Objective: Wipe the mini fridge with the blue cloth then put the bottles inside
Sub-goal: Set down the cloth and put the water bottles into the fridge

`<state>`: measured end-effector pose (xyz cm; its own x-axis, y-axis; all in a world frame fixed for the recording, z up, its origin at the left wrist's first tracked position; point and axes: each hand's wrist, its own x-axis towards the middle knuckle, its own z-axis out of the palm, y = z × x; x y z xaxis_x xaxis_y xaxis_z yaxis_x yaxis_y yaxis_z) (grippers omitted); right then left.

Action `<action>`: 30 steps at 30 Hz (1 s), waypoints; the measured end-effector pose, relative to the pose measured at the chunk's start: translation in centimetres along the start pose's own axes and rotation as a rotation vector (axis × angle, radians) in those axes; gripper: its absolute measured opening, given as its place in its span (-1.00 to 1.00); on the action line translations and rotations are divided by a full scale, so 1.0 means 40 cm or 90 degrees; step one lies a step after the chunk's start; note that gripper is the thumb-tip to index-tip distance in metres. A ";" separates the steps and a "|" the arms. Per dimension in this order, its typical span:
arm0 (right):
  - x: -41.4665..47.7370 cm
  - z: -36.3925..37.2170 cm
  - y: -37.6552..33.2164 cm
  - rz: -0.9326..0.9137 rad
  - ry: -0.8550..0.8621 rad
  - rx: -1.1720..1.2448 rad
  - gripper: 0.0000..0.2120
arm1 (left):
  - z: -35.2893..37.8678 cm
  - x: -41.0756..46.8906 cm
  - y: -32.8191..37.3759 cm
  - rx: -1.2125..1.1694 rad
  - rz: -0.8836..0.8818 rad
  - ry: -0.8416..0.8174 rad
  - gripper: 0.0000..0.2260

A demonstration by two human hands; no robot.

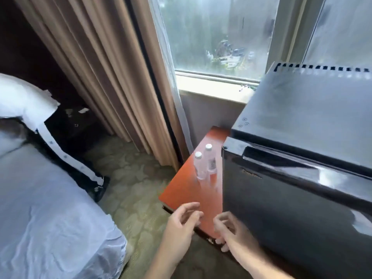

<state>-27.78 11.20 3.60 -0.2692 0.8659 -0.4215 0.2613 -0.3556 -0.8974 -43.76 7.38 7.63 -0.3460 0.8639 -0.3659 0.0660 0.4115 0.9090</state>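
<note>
mini fridge (302,198): black, fills the right of the frame, door closed, handle groove along the door's top edge.
bottles (203,164): two clear bottles with white caps, upright and touching each other, just left of the fridge, centre of the frame.
worktop (185,192): red-orange wood, carries the fridge and the bottles; only a narrow strip lies bare beside the fridge.
blue cloth: not in view; neither hand has it.
risk, order: with no cloth in hand, the bottles could go in before any wiping, which would skip the first half of the task.
risk, bottles: they stand close to the fridge's left side and near the worktop's left edge; a wiping sweep or a reach past them could knock them over or off onto the carpet.
risk, door: which side it hinges on cannot be told; if it swings left it may strike the bottles.
left hand (181,224): lower centre, fingers loosely spread and slightly bent, holding nothing, over the worktop's near corner.
right hand (229,230): just right of it, fingers more curled, empty, beside the fridge's lower front corner; blur hides whether the fingertips touch the worktop's edge.
bed (50,208): pale sheet, left of the frame.
curtain (100,67): tan, upper left, beside a window (217,33).
</note>
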 end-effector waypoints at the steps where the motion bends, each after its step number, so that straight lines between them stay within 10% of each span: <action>1: 0.028 0.021 -0.037 -0.020 -0.010 -0.006 -0.93 | -0.030 0.046 0.037 0.012 0.022 0.013 -0.84; 12: 0.292 0.163 -0.185 -0.004 0.086 0.031 -0.83 | -0.098 0.578 0.084 0.185 0.100 -0.068 -0.78; 18: 0.380 0.211 -0.206 0.116 0.279 0.069 -0.78 | -0.001 0.833 0.097 0.591 0.231 -0.171 -0.16; 30: 0.300 0.342 -0.251 0.224 0.484 0.029 -0.80 | -0.033 0.960 0.026 0.615 0.551 -0.407 -0.75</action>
<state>-46.33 20.34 5.75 0.5238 0.6971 -0.4895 0.1712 -0.6491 -0.7411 -58.21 40.59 -5.21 0.5828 0.8116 -0.0408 0.7174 -0.4903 0.4949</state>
